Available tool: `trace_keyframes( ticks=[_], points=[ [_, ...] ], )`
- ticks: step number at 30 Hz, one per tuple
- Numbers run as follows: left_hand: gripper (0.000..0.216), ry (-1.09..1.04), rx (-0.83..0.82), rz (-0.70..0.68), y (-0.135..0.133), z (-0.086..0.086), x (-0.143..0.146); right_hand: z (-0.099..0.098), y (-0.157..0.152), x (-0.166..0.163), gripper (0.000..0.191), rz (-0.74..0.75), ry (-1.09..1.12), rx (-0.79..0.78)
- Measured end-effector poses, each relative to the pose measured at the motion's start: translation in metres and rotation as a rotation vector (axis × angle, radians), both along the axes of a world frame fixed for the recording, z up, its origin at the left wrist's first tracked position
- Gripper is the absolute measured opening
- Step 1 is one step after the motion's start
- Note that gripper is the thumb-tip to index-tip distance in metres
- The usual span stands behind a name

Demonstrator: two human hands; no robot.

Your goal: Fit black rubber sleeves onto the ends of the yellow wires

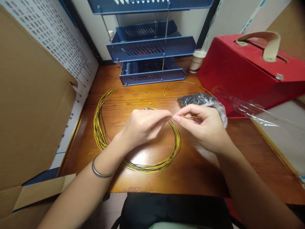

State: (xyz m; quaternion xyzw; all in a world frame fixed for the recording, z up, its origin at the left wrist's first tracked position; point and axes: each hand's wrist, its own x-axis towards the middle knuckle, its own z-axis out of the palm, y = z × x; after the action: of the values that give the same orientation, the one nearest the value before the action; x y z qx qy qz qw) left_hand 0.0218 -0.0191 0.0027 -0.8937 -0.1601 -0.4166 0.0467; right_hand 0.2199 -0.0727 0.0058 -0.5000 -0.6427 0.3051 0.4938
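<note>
My left hand (143, 125) and my right hand (205, 125) meet fingertip to fingertip above the wooden desk (190, 171). Both are pinched closed on the end of a thin yellow wire (190, 117) that runs between them. What sits at the very tip of the wire is too small to make out. Under the hands lies a looped bundle of yellow-and-black wires (100, 133), curving from the left of the desk round to the front. A metal bangle is on my left wrist.
A clear bag of small black parts (200, 100) lies just behind my right hand. A single yellow wire (176, 83) arcs behind it. A blue tiered tray rack (150, 51), a paper cup (197, 60), a red box (250, 70) and cardboard (30, 111) ring the desk.
</note>
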Motion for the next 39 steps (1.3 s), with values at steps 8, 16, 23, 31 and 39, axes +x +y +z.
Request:
trace_keyframes(
  ticks=[8,16,23,31,39],
  points=[
    [0.010,0.024,-0.026,-0.022,0.0014,-0.0001,-0.0004,-0.0001,0.0010,0.0017,0.009,0.017,-0.059,0.043],
    [0.011,-0.014,-0.055,0.013,-0.0014,0.0026,0.0017,0.0003,0.0014,0.0032,0.009,0.041,-0.093,0.087],
    [0.011,-0.033,-0.023,0.044,-0.0018,0.0020,0.0028,-0.0010,0.0022,0.0003,0.010,0.127,0.045,-0.059],
    [0.014,0.013,-0.084,0.034,-0.0017,0.0035,0.0038,-0.0010,0.0026,-0.0018,0.007,0.083,-0.008,0.001],
    [0.019,-0.001,-0.129,0.076,-0.0037,0.0035,0.0046,-0.0007,0.0017,-0.0039,0.008,0.055,0.000,0.011]
  ],
)
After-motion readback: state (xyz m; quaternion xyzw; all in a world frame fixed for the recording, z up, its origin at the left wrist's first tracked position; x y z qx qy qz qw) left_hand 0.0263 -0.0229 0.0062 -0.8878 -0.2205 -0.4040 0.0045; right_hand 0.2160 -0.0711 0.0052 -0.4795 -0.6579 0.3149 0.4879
